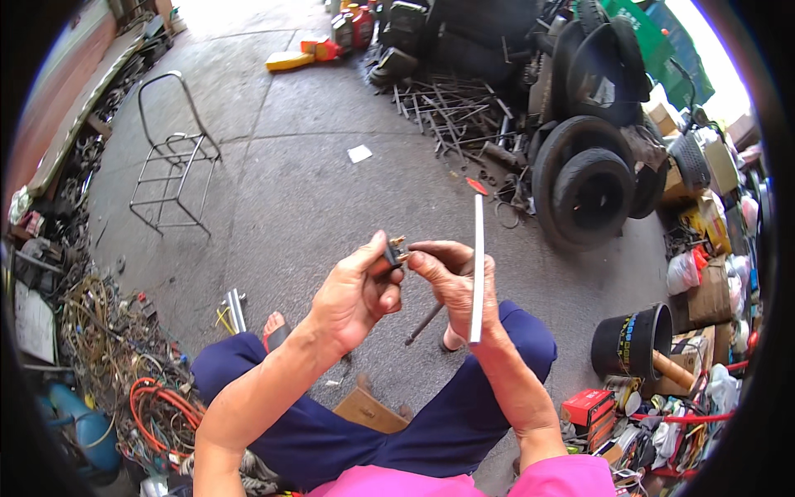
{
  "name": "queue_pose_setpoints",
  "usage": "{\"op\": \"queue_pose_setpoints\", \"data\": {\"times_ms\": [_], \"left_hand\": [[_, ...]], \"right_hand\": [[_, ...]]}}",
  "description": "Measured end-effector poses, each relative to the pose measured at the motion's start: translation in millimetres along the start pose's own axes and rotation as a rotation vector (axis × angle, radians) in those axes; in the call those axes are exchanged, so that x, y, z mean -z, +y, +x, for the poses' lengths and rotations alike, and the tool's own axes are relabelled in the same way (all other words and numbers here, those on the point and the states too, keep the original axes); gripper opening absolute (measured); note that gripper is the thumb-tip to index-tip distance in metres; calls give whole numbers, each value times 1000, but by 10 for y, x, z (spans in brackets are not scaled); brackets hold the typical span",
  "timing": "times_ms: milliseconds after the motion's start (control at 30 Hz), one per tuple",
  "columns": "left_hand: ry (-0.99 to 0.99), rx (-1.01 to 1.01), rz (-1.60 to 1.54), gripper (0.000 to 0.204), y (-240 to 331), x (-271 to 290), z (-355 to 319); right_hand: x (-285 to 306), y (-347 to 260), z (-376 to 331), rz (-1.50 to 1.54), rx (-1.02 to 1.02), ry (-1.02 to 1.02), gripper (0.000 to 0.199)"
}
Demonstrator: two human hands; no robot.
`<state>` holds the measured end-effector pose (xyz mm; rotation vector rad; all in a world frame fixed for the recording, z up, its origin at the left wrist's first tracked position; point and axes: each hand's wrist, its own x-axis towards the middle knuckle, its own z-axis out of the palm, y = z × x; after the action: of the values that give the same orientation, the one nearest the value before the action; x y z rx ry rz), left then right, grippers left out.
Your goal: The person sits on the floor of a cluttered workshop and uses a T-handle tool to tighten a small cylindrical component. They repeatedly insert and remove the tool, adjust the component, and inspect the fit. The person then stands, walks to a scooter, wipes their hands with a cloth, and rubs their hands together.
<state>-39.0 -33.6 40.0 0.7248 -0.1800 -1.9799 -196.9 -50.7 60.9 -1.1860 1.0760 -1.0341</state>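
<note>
My left hand (352, 298) is closed around a small black block-shaped electrical part (387, 260) with brass-coloured metal terminals (398, 243) at its right end. The fingertips of my right hand (451, 277) are pressed together at those terminals. From under the same hand a thin dark rod (425, 323) slants down to the left, its upper part hidden by the palm. A long, narrow white strip (478, 269) stands nearly upright across the back of my right hand; how it is held does not show. Both hands are raised in front of my knees.
A metal chair frame (175, 178) stands far left. Tangled wires (99, 331) and an orange hose (157, 406) lie left. Tyres (584, 186) and metal rods (451, 108) are piled far right. Near right are a black bucket (629, 344) and a red box (588, 406). Brown cardboard (368, 412) lies between my legs.
</note>
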Motion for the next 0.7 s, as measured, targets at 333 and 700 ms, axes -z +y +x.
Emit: {"op": "queue_pose_setpoints", "data": {"times_ms": [333, 700], "left_hand": [[-49, -27, -32, 32, -62, 76, 59], [-90, -52, 73, 23, -15, 25, 6]], "right_hand": [[47, 140, 87, 50, 27, -35, 22], [119, 123, 76, -91, 38, -19, 19]]}}
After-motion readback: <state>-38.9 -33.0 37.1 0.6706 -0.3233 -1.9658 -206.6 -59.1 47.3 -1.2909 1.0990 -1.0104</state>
